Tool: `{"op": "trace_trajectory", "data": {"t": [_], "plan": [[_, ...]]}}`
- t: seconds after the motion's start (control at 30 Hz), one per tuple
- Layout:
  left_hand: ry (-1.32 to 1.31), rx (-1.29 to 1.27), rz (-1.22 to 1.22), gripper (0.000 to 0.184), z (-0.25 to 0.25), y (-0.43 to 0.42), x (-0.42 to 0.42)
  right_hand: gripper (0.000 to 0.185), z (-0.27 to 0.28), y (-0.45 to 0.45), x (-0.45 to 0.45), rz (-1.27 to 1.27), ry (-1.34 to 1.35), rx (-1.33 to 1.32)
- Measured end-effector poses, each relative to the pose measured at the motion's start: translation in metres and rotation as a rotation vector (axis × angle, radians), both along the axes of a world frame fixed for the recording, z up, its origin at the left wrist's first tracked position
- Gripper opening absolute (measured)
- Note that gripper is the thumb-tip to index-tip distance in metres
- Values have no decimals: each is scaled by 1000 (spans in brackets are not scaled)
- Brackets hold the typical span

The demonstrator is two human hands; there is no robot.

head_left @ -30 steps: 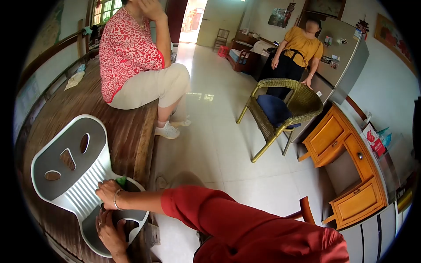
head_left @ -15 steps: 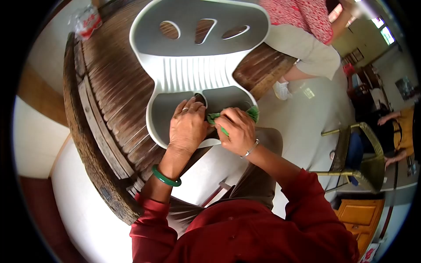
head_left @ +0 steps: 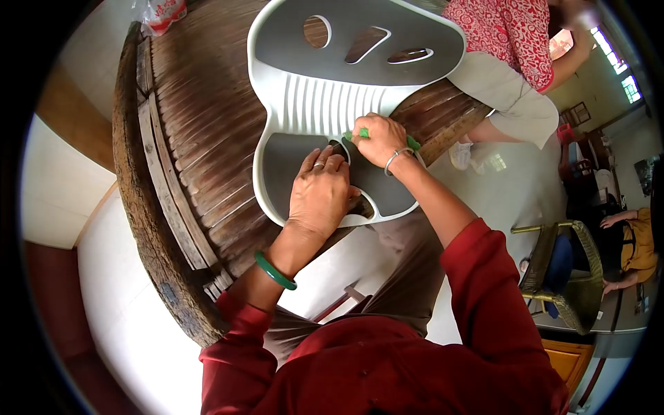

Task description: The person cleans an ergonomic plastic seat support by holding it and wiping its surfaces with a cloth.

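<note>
A grey-and-white moulded plastic seat, with cut-out holes and a ribbed white middle, lies across a slatted wooden bench. My left hand presses on its lower grey pad. The fingers hook at the edge of one opening, and the thumb reaches toward the lower opening, gripping the part between. My right hand is closed round a bunched green cloth, at the border between the ribs and the lower pad. Some of the cloth sticks out beside the wrist.
The dark slatted bench has a rough wooden rail on its left. A plastic bag sits at its far end. A person in a red patterned top sits close on the right. Farther right are a chair and another person.
My right hand has moved up and right with the green cloth, from the lower pad's middle to its upper edge. The seat appears shifted right in view; my left hand stays on it.
</note>
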State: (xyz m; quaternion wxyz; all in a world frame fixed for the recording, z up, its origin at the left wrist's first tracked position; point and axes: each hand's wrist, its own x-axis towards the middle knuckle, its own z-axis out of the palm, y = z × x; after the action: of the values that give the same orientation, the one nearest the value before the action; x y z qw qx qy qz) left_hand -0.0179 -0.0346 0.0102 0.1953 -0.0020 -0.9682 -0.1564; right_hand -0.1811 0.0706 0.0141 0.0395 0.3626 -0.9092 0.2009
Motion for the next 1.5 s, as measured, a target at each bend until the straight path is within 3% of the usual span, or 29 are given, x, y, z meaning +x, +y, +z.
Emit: {"op": "trace_trajectory", "data": {"t": [0.47, 0.67, 0.77, 0.87, 0.93, 1.1, 1.27, 1.5], "plan": [[30, 21, -50, 47, -9, 5, 3, 10, 22, 98, 101, 276, 340, -164], [-12, -53, -14, 48, -3, 13, 5, 9, 18, 76, 67, 185, 244, -184], [-2, -39, -1, 48, -3, 13, 4, 6, 13, 52, 30, 50, 238, -20], [-5, -41, 3, 49, -1, 12, 4, 6, 9, 35, -5, 15, 153, 56], [-8, -35, 11, 50, -1, 14, 4, 10, 11, 34, -18, 2, -51, 27], [18, -69, 18, 50, -9, 16, 1, 13, 33, 53, -3, 33, -181, 108], [32, -46, 19, 51, -8, 20, -1, 3, 46, 106, 58, 217, 10, 6], [-7, -120, -63, 57, -3, 22, 1, 11, 16, 118, 84, 204, 312, -191]]}}
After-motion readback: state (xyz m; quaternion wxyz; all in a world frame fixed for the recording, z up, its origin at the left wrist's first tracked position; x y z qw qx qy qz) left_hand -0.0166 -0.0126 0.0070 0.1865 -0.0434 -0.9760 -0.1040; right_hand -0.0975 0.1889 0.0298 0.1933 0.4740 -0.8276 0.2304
